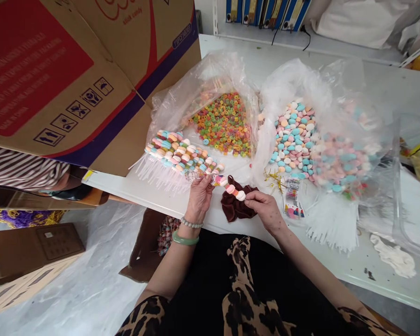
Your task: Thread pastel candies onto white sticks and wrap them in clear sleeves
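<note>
A candy stick (pixel 231 188), strung with pink, orange and white sweets, spans the gap between my hands. The fingers of my left hand (pixel 201 196) pinch its left end together with a clear printed wrapper (pixel 193 175). At its other end, my right hand (pixel 264 207) has thumb and forefinger closed by the last white sweet. Beneath it on the table lies a dark brown cloth scrunchie (pixel 236 210). A pile of finished candy sticks (pixel 180 151) with white stems rests left of my hands. Printed wrappers (pixel 294 198) and gold twist ties (pixel 275 177) lie to the right.
Behind my hands are clear bags of ring-shaped candies (pixel 227 123) and pastel sweets (pixel 296 135). White sticks (pixel 332 221) and a white glove (pixel 394 254) lie at right. A large carton (pixel 126 107) stands at left. Below the table edge is an open box (pixel 143 247).
</note>
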Motion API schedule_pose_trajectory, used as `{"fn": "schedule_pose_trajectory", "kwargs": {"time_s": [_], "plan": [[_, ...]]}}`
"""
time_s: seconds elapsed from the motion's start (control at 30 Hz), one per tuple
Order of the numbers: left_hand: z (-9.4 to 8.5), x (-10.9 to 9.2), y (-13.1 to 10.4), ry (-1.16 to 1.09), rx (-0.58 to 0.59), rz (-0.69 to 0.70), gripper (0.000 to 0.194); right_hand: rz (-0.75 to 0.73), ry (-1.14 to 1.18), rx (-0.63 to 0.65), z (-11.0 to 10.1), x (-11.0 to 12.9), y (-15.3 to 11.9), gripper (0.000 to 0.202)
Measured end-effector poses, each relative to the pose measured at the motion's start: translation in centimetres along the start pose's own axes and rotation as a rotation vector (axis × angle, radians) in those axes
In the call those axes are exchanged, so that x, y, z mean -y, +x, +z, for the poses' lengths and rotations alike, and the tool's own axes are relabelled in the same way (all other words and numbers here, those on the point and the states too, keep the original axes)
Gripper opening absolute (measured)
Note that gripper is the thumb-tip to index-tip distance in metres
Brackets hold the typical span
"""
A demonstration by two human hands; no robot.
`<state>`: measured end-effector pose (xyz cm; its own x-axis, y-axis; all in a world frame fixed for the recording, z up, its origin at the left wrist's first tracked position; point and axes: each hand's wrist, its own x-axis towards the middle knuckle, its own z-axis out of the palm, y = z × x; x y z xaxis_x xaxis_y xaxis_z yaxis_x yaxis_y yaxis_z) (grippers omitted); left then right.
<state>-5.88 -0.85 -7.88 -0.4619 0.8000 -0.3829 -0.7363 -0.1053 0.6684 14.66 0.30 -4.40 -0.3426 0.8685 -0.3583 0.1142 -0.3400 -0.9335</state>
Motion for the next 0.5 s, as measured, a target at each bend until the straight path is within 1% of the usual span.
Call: {"fn": "schedule_pose_trajectory", "kwargs": {"time_s": [0.07, 0.13, 0.27, 0.33, 0.4, 0.43, 0.5], "plan": [[0.1, -0.4, -0.1, 0.018, 0.011, 0.013, 0.023, -0.092, -0.120, 0.013, -0.4, 0.1, 0.1, 0.010], [0.2, -0.9, -0.2, 0.055, 0.046, 0.016, 0.023, -0.228, -0.273, 0.013, -0.8, 0.3, 0.1, 0.010], [0.4, -1.8, -0.2, 0.170, 0.133, 0.001, 0.028, -0.512, -0.608, 0.005, -1.3, 0.5, 0.0, 0.017], [0.3, -2.0, -0.2, 0.221, 0.153, -0.025, 0.028, -0.590, -0.692, -0.008, -1.3, 0.5, -0.1, 0.020], [0.3, -1.9, -0.2, 0.227, 0.159, -0.048, 0.027, -0.578, -0.647, -0.029, -1.1, 0.3, -0.1, 0.018], [0.2, -1.8, -0.2, 0.209, 0.159, -0.053, 0.027, -0.535, -0.582, -0.039, -0.9, 0.1, -0.1, 0.016], [0.4, -1.5, -0.4, 0.147, 0.160, -0.058, 0.027, -0.388, -0.410, -0.054, -0.4, -0.4, -0.1, 0.011]]}}
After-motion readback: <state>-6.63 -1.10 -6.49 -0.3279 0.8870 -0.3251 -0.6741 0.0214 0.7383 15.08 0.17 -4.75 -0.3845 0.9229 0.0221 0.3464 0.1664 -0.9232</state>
